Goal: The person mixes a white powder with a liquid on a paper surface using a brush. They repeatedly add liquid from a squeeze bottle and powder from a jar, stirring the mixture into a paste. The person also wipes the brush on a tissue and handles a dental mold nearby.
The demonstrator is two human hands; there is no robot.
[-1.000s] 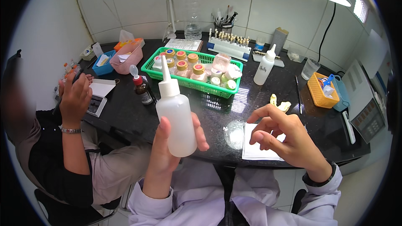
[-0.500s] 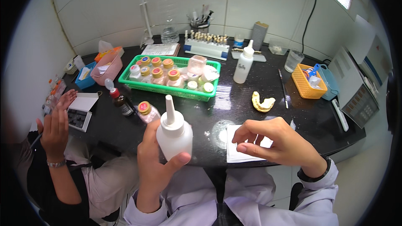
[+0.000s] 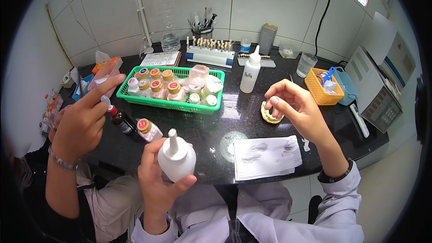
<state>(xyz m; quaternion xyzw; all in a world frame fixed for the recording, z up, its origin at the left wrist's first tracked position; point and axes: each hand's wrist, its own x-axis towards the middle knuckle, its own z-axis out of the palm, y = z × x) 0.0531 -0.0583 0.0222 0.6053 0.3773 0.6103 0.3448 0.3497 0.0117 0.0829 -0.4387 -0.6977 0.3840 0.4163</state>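
Note:
My left hand is wrapped round a white plastic squeeze bottle with a pointed nozzle, held upright above the near edge of the table. My right hand is raised over the table, fingers loosely curled and apart, with nothing visible in them. Its fingertips partly cover a yellowish horseshoe-shaped dental cast; I cannot tell whether they touch it. Below this hand lies a stack of white paper with grey smudges and a small red spot. A second squeeze bottle stands farther back.
A co-worker's hand points from the left. Near it stand a dark dropper bottle and a gold-capped jar. Behind is a green basket of jars. A shade guide, a water cup and an orange basket stand farther back.
My right hand has moved up and away from the paper to the dental cast. The bottle in my left hand is slightly lower. The co-worker's hand has come in, index finger extended.

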